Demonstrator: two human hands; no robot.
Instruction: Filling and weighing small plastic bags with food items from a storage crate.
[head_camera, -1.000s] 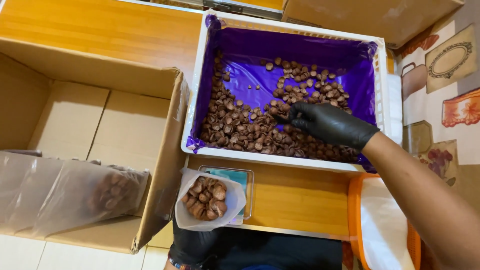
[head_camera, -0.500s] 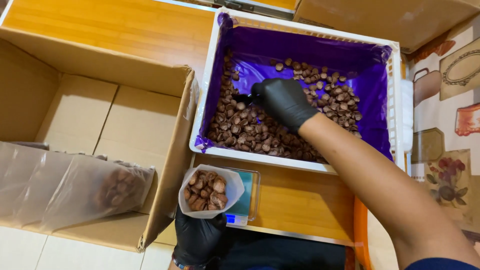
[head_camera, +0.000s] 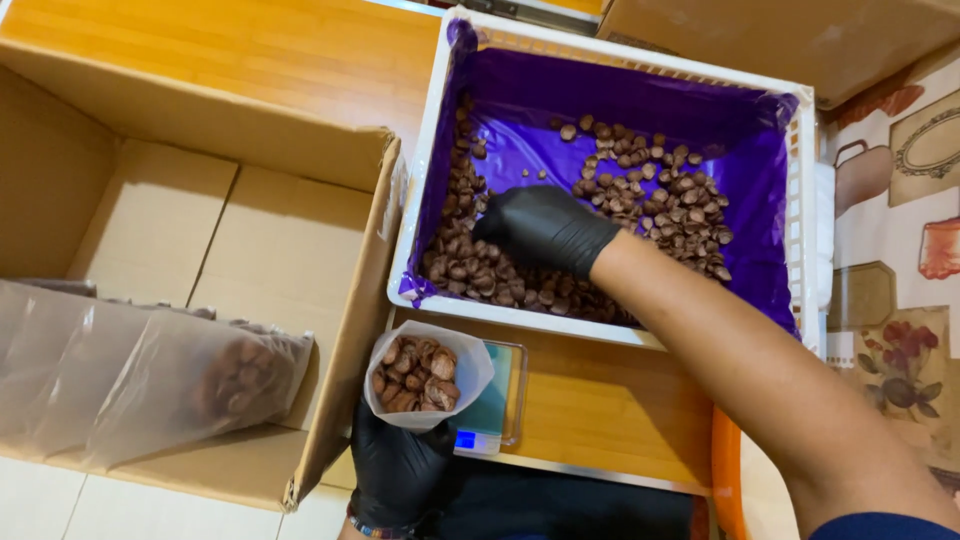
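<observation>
A white crate (head_camera: 430, 180) lined with purple plastic holds a heap of small brown nut-like pieces (head_camera: 660, 200). My right hand (head_camera: 545, 228), in a black glove, reaches into the crate's near left part with fingers curled down onto the pieces. My left hand (head_camera: 400, 465), also black-gloved, holds an open clear bag (head_camera: 420, 372) partly filled with the same brown pieces. The bag sits over a small digital scale (head_camera: 490, 405) in front of the crate.
An open cardboard box (head_camera: 200, 230) stands at the left, with filled clear bags (head_camera: 150, 370) lying in its near end. A wooden table top (head_camera: 600, 410) lies under everything. An orange rim (head_camera: 725, 480) shows at the bottom right, a patterned cloth (head_camera: 900, 250) at the right.
My right hand has moved left across the crate, from its right-middle to the near left pile. My left hand with the bag has stayed over the scale.
</observation>
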